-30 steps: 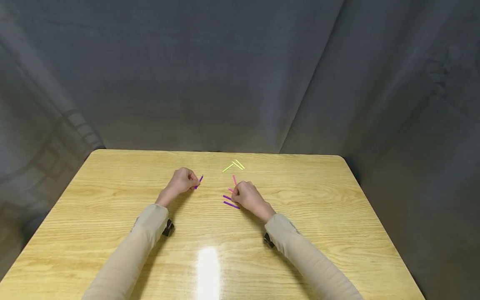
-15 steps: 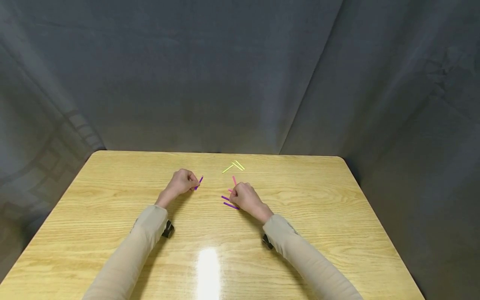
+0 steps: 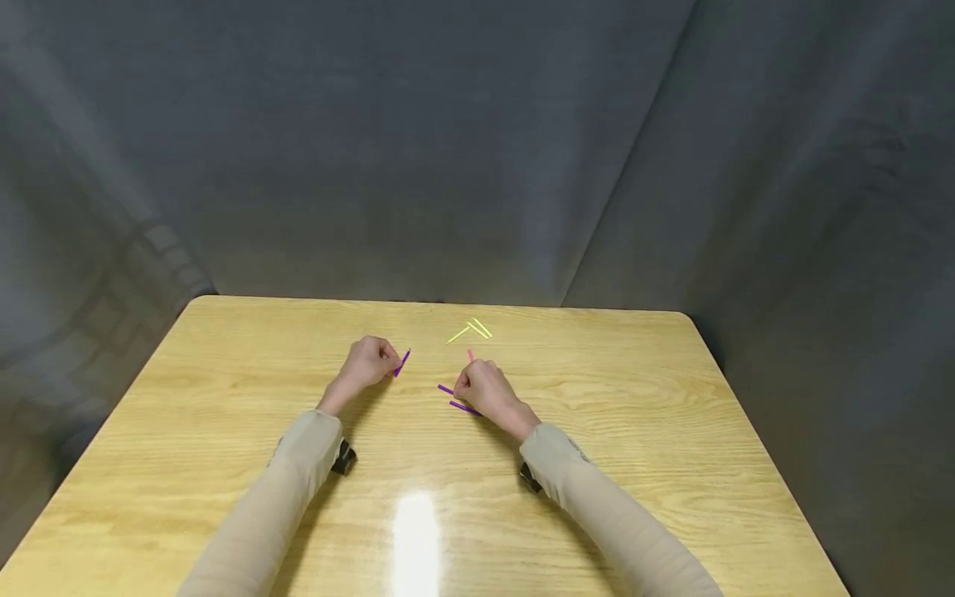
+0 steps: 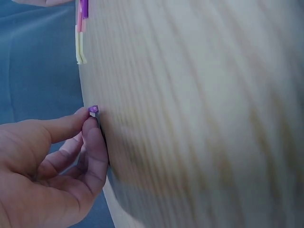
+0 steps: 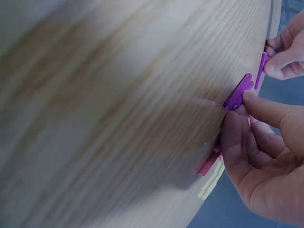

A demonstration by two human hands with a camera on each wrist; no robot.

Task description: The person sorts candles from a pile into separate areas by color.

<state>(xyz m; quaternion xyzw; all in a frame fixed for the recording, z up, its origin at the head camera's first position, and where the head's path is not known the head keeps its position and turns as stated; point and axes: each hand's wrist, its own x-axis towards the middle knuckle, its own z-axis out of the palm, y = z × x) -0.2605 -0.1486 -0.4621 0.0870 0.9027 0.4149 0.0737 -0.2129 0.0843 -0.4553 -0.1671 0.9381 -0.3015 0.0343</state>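
Observation:
At the left, my left hand (image 3: pixel 366 362) pinches a short purple stick (image 3: pixel 404 361) between thumb and fingertips, low over the tabletop. In the left wrist view, only the end of that stick (image 4: pixel 94 109) shows beyond the fingers. My right hand (image 3: pixel 487 390) pinches a second purple stick (image 3: pixel 444 389), whose left end juts out past the fingertips. Just nearer to me lies another purple stick (image 3: pixel 464 408), partly under the right hand. A pink stick (image 3: pixel 471 355) shows behind the right hand, which hides part of it. The right wrist view shows purple sticks (image 5: pixel 240 91) close together at the thumb.
Several yellow sticks (image 3: pixel 481 329) lie farther back on the wooden table (image 3: pixel 612 398), one set at a slant to the others. Grey curtains (image 3: pixel 418 166) hang behind and beside the table. A bright reflection lies on the wood at the front.
My right hand has shifted slightly left with its purple stick, and a second pink stick that showed beside it is now hidden. The left hand has barely moved.

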